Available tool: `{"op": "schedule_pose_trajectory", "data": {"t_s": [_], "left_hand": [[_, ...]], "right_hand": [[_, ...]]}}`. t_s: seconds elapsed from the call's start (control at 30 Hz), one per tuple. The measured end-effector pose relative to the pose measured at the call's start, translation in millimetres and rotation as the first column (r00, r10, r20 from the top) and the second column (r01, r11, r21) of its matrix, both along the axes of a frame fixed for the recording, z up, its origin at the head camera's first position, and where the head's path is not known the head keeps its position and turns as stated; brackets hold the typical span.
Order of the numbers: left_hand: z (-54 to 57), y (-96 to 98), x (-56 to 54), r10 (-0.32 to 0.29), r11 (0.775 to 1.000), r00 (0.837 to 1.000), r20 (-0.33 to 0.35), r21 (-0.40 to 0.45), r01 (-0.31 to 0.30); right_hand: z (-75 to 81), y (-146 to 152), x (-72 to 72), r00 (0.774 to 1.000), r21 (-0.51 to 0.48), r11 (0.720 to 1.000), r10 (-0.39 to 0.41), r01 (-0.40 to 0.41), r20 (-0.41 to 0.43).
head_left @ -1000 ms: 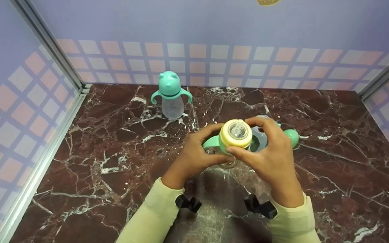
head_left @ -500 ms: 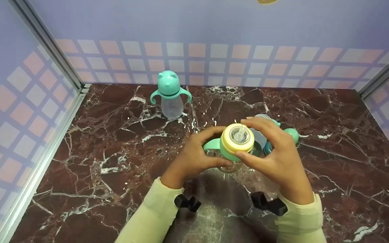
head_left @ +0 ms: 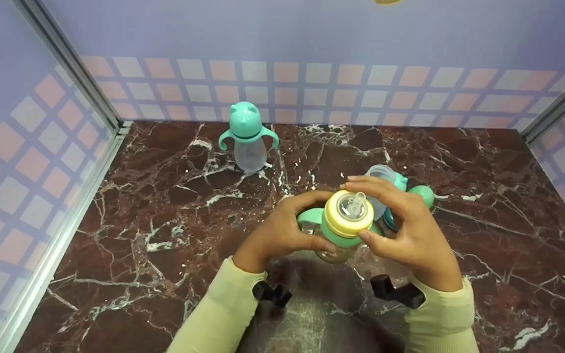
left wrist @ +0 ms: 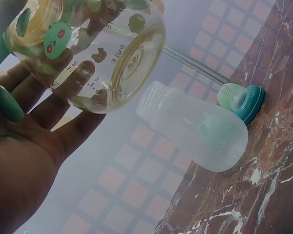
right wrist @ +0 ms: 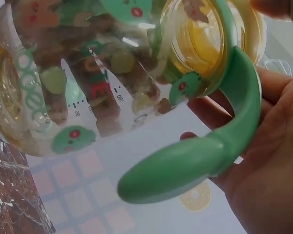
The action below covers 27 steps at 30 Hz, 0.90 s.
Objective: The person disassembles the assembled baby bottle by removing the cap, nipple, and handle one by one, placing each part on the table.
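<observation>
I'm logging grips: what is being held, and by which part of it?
A clear, green-handled bottle: the left hand grips its body, the right hand pinches its yellow collar.

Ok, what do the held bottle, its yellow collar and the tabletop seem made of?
Bottle: glossy, plastic or glass; transparent, bright highlights. Collar: likely smooth plastic; evenly yellow, soft sheen. Tabletop: polished stone or imitation; white veins, sheen.

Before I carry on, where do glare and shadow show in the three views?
Head view: dark shadow and a pale reflection on the tabletop between the sleeves; left wrist view: the left hand looks dark against the paler wall; right wrist view: white glare streaks on the held bottle.
</observation>
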State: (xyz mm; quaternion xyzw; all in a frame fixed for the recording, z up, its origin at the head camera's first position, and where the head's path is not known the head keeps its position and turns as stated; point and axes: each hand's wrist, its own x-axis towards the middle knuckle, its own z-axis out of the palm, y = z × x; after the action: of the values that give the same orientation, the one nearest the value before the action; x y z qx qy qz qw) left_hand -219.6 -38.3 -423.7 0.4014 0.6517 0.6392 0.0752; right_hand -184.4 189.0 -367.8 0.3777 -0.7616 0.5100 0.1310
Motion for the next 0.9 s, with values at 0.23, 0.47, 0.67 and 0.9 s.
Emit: {"op": "schedule_pose_trajectory", "data": {"t_s": [0.23,0.47,0.67,0.9], "left_hand": [[2.1,0.3,-0.7,0.003,1.0,1.0,-0.008,0.006,-0.003],[3.2,0.9,-1.9,0.053,0.998,0.999,-0.003,0.043,-0.053],[4.3,3.2,-1.4,0.209,0.977,0.977,-0.027,0.033,-0.208],[4.4,5.8,1.5,0.344,0.939,0.939,-0.025,0.013,-0.344]], "right_hand": [[1.7,-1.0,-3.4,0.998,-0.028,0.999,0.042,-0.044,-0.041],[1.9,-2.0,-4.0,0.998,-0.066,0.997,0.024,-0.029,-0.065],[1.6,-5.6,-3.5,0.981,-0.073,0.98,-0.19,0.187,-0.032],[-1.7,-18.6,-2.0,0.927,-0.107,0.921,-0.37,0.375,0.064]]}}
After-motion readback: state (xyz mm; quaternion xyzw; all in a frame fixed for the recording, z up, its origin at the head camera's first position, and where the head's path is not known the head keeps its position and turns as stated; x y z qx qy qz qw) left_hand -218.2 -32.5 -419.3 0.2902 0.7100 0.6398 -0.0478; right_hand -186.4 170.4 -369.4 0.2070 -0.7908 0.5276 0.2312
